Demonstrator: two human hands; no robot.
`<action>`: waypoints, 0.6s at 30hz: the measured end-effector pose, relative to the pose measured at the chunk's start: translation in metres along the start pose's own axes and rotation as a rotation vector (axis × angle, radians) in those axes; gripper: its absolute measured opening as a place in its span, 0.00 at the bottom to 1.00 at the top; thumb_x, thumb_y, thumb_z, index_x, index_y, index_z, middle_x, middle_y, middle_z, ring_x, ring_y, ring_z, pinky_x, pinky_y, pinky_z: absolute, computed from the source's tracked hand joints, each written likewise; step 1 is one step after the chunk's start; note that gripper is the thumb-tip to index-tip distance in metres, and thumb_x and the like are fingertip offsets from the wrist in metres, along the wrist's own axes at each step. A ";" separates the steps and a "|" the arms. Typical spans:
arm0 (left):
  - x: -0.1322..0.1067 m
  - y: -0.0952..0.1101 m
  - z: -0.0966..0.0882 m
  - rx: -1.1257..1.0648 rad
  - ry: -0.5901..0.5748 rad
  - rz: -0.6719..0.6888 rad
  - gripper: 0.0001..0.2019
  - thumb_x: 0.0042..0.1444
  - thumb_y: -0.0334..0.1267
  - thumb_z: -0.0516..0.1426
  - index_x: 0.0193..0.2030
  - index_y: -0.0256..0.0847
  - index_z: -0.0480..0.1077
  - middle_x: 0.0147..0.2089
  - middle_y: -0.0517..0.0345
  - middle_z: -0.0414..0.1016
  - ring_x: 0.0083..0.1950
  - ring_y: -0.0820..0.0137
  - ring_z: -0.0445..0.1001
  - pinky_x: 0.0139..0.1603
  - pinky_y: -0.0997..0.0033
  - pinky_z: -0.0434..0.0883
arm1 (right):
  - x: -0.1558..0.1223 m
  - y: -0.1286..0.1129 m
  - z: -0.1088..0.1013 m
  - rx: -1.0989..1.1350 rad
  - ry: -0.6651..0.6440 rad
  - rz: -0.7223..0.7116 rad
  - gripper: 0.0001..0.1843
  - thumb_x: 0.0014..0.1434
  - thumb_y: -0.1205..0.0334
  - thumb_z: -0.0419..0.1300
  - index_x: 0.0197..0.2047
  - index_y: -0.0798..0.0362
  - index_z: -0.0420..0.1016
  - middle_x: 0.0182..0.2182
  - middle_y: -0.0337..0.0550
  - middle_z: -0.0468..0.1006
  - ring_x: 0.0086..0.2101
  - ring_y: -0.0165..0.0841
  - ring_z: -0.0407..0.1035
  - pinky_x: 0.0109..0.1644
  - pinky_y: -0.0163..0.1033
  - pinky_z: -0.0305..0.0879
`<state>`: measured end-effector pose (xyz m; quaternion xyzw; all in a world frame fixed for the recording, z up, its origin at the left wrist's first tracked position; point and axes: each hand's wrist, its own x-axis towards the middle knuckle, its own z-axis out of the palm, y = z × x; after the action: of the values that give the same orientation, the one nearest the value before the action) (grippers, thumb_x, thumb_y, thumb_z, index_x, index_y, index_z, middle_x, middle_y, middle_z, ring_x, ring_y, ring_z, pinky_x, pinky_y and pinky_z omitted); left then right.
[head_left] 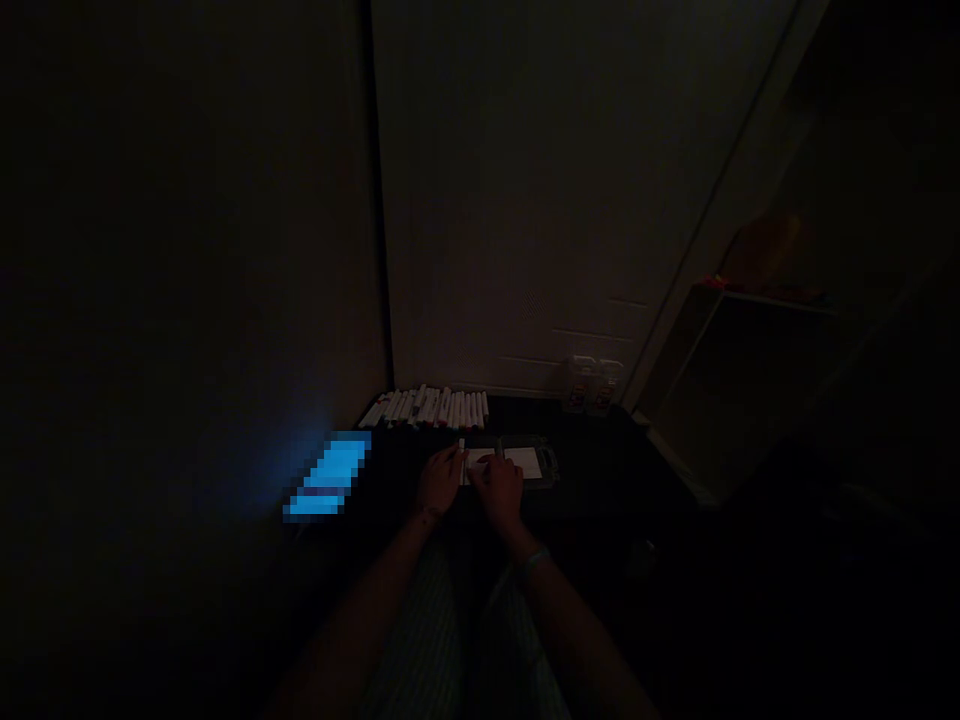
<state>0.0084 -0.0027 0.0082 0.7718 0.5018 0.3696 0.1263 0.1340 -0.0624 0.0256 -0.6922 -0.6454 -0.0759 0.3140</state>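
The room is very dark. My left hand [440, 481] lies on the left edge of a small white card or paper [517, 462] on a dark surface, fingers curled around a small white piece I cannot make out. My right hand [498, 487] rests on the paper beside it, closed on a thin pen-like marker [499, 449] whose tip points away from me. The paper sits on a dark tray or clipboard [546, 465]. A row of several white markers [429, 407] lies just beyond the hands.
A glowing blue screen [330, 476], pixelated, lies to the left of the hands. Two small clear containers [592, 385] stand by the wall at the back right. A white shelf unit [720, 390] with orange objects on top stands at the right.
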 end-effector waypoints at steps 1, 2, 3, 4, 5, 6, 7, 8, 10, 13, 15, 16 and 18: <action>0.000 -0.001 0.001 -0.008 0.009 -0.005 0.21 0.60 0.46 0.40 0.50 0.44 0.69 0.56 0.57 0.67 0.57 0.68 0.63 0.60 0.66 0.56 | 0.000 -0.001 0.000 -0.001 0.003 0.000 0.14 0.60 0.51 0.51 0.43 0.50 0.69 0.37 0.43 0.73 0.42 0.35 0.63 0.45 0.38 0.49; 0.000 -0.001 0.001 -0.015 0.016 -0.009 0.22 0.60 0.47 0.40 0.49 0.44 0.69 0.56 0.57 0.67 0.57 0.68 0.63 0.59 0.67 0.56 | 0.000 -0.001 -0.001 -0.005 0.004 0.000 0.14 0.60 0.52 0.50 0.43 0.49 0.69 0.37 0.42 0.73 0.42 0.35 0.63 0.46 0.38 0.49; 0.000 -0.001 0.002 -0.020 0.022 -0.015 0.22 0.60 0.47 0.40 0.49 0.44 0.69 0.56 0.57 0.67 0.57 0.68 0.63 0.59 0.67 0.57 | 0.000 -0.002 -0.001 -0.011 0.002 0.000 0.13 0.61 0.53 0.49 0.42 0.49 0.70 0.37 0.42 0.73 0.42 0.34 0.63 0.46 0.38 0.48; 0.000 -0.001 0.002 -0.024 0.025 -0.022 0.22 0.60 0.47 0.40 0.49 0.43 0.69 0.55 0.56 0.68 0.57 0.67 0.63 0.59 0.67 0.57 | 0.000 -0.003 -0.002 -0.019 -0.003 0.002 0.13 0.62 0.54 0.48 0.42 0.49 0.71 0.37 0.42 0.73 0.42 0.34 0.63 0.46 0.38 0.48; 0.000 0.000 0.002 -0.029 0.025 -0.027 0.22 0.60 0.47 0.40 0.49 0.42 0.70 0.55 0.56 0.68 0.57 0.67 0.63 0.59 0.67 0.57 | -0.001 -0.004 -0.003 -0.030 -0.010 0.003 0.13 0.62 0.56 0.48 0.41 0.49 0.72 0.37 0.42 0.73 0.42 0.34 0.62 0.46 0.38 0.48; 0.001 0.000 0.002 -0.036 0.025 -0.029 0.23 0.60 0.47 0.39 0.49 0.41 0.70 0.54 0.55 0.69 0.57 0.67 0.64 0.59 0.68 0.57 | -0.001 -0.005 -0.004 -0.040 -0.018 0.003 0.13 0.62 0.57 0.47 0.40 0.49 0.72 0.37 0.42 0.73 0.42 0.34 0.62 0.46 0.38 0.48; 0.001 0.001 0.002 -0.044 0.027 -0.032 0.23 0.60 0.47 0.39 0.49 0.40 0.69 0.54 0.54 0.69 0.56 0.67 0.64 0.59 0.68 0.57 | -0.001 -0.005 -0.005 -0.049 -0.028 0.001 0.14 0.62 0.58 0.47 0.39 0.49 0.73 0.37 0.43 0.73 0.42 0.34 0.62 0.45 0.38 0.48; 0.001 0.002 0.001 -0.056 0.032 -0.037 0.24 0.60 0.47 0.39 0.50 0.39 0.69 0.54 0.53 0.69 0.56 0.67 0.65 0.58 0.69 0.58 | -0.001 -0.005 -0.006 -0.058 -0.037 -0.001 0.15 0.62 0.58 0.47 0.38 0.49 0.74 0.36 0.43 0.73 0.42 0.33 0.62 0.45 0.38 0.48; 0.002 0.002 0.001 -0.078 0.040 -0.044 0.24 0.60 0.48 0.39 0.51 0.38 0.68 0.54 0.52 0.69 0.56 0.68 0.65 0.58 0.70 0.59 | 0.000 -0.005 -0.007 -0.076 -0.054 -0.003 0.15 0.62 0.59 0.46 0.36 0.49 0.74 0.36 0.43 0.73 0.42 0.33 0.62 0.45 0.38 0.48; 0.001 0.003 0.000 -0.085 0.027 -0.040 0.24 0.60 0.47 0.39 0.51 0.39 0.68 0.55 0.54 0.68 0.57 0.69 0.64 0.58 0.71 0.58 | 0.001 -0.005 -0.007 -0.099 -0.076 -0.006 0.16 0.62 0.58 0.46 0.35 0.49 0.75 0.36 0.43 0.73 0.42 0.34 0.62 0.45 0.39 0.48; 0.001 0.002 0.000 -0.071 0.008 -0.033 0.23 0.61 0.46 0.39 0.50 0.41 0.69 0.55 0.56 0.68 0.58 0.70 0.63 0.59 0.70 0.57 | 0.001 -0.005 -0.007 -0.100 -0.075 -0.014 0.16 0.62 0.58 0.46 0.35 0.49 0.75 0.36 0.43 0.73 0.42 0.34 0.62 0.45 0.39 0.48; 0.001 0.002 -0.001 -0.063 0.004 -0.030 0.22 0.60 0.46 0.39 0.50 0.42 0.69 0.55 0.56 0.68 0.58 0.70 0.63 0.59 0.70 0.57 | 0.001 -0.005 -0.007 -0.098 -0.072 -0.017 0.16 0.62 0.58 0.46 0.35 0.49 0.75 0.36 0.43 0.73 0.42 0.34 0.62 0.45 0.39 0.47; 0.000 0.002 -0.001 -0.052 0.007 -0.020 0.21 0.60 0.46 0.41 0.50 0.43 0.69 0.55 0.57 0.68 0.58 0.69 0.63 0.59 0.69 0.57 | 0.001 -0.005 -0.007 -0.094 -0.071 -0.016 0.16 0.62 0.58 0.46 0.35 0.49 0.75 0.36 0.43 0.73 0.42 0.34 0.62 0.45 0.39 0.48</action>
<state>0.0090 -0.0035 0.0103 0.7619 0.5003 0.3838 0.1482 0.1311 -0.0655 0.0332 -0.7033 -0.6573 -0.0840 0.2576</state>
